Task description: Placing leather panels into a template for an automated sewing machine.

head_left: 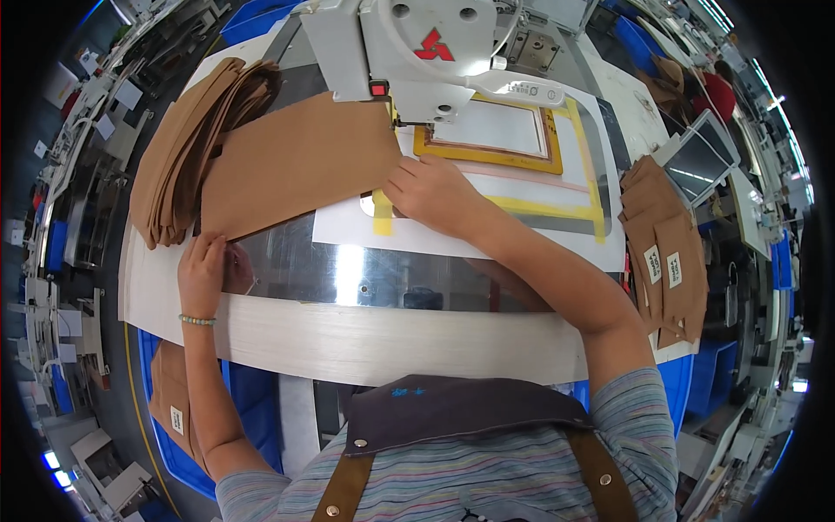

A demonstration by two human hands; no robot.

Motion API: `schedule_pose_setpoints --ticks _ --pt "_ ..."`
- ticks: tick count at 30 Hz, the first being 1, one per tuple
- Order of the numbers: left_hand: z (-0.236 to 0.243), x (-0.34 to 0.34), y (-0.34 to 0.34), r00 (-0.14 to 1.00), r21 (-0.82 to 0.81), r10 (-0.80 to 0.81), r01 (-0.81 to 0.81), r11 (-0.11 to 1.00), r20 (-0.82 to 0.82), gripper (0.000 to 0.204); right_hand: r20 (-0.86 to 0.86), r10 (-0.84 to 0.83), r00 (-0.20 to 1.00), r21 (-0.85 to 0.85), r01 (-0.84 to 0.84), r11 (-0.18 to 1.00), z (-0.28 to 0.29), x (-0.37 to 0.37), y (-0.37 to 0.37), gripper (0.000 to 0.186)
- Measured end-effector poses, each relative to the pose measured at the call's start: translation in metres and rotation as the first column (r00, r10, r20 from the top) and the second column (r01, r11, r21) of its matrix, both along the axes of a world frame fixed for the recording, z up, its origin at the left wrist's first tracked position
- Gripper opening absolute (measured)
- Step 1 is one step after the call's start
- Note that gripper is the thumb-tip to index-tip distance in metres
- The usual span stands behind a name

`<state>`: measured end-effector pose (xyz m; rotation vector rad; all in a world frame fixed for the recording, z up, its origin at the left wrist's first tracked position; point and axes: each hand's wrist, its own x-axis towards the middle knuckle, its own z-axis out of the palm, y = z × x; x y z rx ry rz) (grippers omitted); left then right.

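Note:
A flat brown fabric panel [300, 161] lies slanted across the metal plate, its right end under the head of a white sewing machine [417, 52]. My left hand [204, 270] pinches the panel's near left corner between thumb and fingers. At the panel's right edge, close to the needle area, my right hand [430, 196] grips it with bent fingers. Part of that grip is hidden behind the hand. Just right of the needle area sits a yellow rectangular frame [555, 152] with a white middle, on a white sheet [344, 233] with yellow tape strips.
A thick folded stack of brown panels [178, 165] stands left of the panel. More brown pieces with white labels [665, 252] hang at the table's right. Below the pale table edge [391, 344] are blue bins [252, 409], with a labelled brown piece at the left one.

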<state>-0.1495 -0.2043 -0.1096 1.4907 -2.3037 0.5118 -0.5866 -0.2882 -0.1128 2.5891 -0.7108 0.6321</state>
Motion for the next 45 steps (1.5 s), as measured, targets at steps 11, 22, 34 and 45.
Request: schedule_pose_setpoints --ticks 11,22,34,45 --pt "0.01 -0.055 -0.077 0.961 -0.003 -0.267 0.268 0.963 0.067 0.033 0.017 -0.067 0.998 -0.024 0.068 0.997 0.022 -0.087 0.014 0.011" --pt "-0.001 -0.215 -0.155 0.794 0.014 -0.604 0.605 0.796 0.063 0.027 -0.096 -0.429 0.898 -0.056 0.426 0.903 0.019 -0.248 0.04 0.006" --pt "-0.016 -0.226 -0.099 0.929 0.177 -0.309 0.346 0.921 -0.206 0.057 0.072 -0.709 0.701 0.203 0.686 0.699 -0.005 -0.251 0.087 0.042" --pt "-0.01 -0.217 -0.096 0.933 0.221 -0.304 0.344 0.913 -0.195 0.042 -0.002 -0.703 0.711 0.258 0.679 0.687 -0.004 -0.248 0.08 0.042"
